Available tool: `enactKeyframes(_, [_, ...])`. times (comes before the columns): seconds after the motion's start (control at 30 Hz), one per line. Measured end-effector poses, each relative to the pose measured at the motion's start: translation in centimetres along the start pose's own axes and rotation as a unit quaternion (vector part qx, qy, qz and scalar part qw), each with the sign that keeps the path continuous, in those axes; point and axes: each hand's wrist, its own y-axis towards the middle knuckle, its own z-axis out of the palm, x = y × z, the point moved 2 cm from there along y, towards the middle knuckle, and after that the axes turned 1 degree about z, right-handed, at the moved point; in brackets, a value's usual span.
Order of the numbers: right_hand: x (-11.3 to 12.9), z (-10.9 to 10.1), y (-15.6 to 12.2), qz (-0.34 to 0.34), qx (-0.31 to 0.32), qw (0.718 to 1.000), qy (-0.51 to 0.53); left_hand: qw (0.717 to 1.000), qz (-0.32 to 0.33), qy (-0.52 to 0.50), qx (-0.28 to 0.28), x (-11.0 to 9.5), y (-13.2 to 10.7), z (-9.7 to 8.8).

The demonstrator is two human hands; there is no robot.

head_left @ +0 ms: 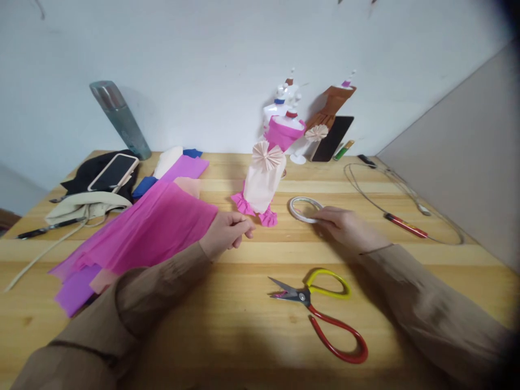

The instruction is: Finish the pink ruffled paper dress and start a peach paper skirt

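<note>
My left hand [227, 232] rests on the wooden table [260, 325] with its fingers curled together, at the edge of the pink crepe paper sheets [150, 227]; what it pinches, if anything, is hidden. My right hand [345, 225] holds the white tape roll [305, 208] flat on the table. Between and just behind the hands stands a small doll form dressed in pale pink paper with magenta ruffles and a paper rosette [264, 184].
Red and yellow scissors [320, 306] lie near me. More dressed doll forms [290, 127] and a dark phone [333, 138] lean on the back wall. At left are a phone on dark cloth [114, 172], a bottle [119, 119] and a pen [49, 228]. A cable loop [402, 203] lies right.
</note>
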Motion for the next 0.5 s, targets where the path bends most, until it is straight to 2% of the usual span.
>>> enactKeyframes(0.1, [-0.8,0.6,-0.2,0.008,0.024,1.0,-0.017,1.0,-0.016,0.027,0.003,0.2,0.1,0.0])
enactKeyframes(0.2, [-1.0,0.2,-0.5,0.02,-0.023,1.0,0.0,0.999,-0.028,0.025,0.002,0.6,0.3,0.0])
enactKeyframes(0.3, [0.6,-1.0,-1.1,0.037,-0.081,0.995,0.048,0.999,-0.028,-0.007,-0.026,1.0,0.7,-0.3])
enactKeyframes(0.33, [1.8,-1.5,-1.4,0.034,-0.077,0.994,0.067,0.998,-0.031,-0.029,-0.049,1.1,0.8,-0.5])
enactKeyframes(0.43, [6.4,-2.1,-2.9,-0.02,0.102,0.988,0.114,0.977,-0.078,-0.14,-0.139,1.4,1.1,-1.1])
enactKeyframes(0.5, [9.3,-2.2,-4.5,-0.059,0.186,0.974,0.113,0.96,-0.117,-0.198,-0.161,1.4,1.2,-1.3])
